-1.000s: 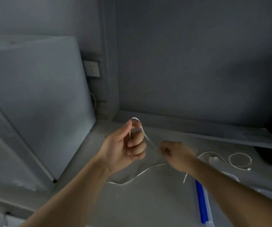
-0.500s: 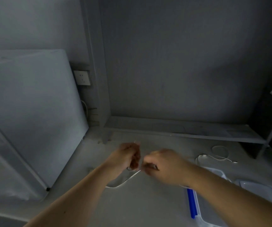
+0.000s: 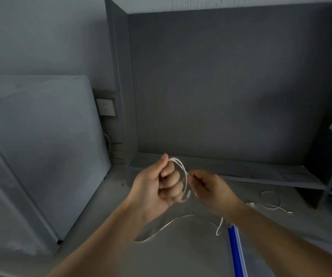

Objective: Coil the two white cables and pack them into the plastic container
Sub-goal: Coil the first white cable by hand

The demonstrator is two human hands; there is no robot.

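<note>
The left hand (image 3: 157, 188) holds its fingers closed on loops of one cable (image 3: 183, 172) above the desk (image 3: 181, 256). The right hand (image 3: 211, 188) pinches the same cable. The second cable (image 3: 271, 204) lies near the container (image 3: 234, 254).

A single wide-angle view from a camera worn on the person's head, looking forward and down over both forearms. The left hand (image 3: 157, 184) and right hand (image 3: 211, 188) sit near the middle of the frame, close to the lens, above a flat grey table surface (image 3: 181, 254). The view faces a dark grey back panel (image 3: 231, 86) rising behind the table, with a white wall socket (image 3: 105, 106) to the left. Straight edges bow towards the frame borders. No second view is given, so nothing is shared.
</note>
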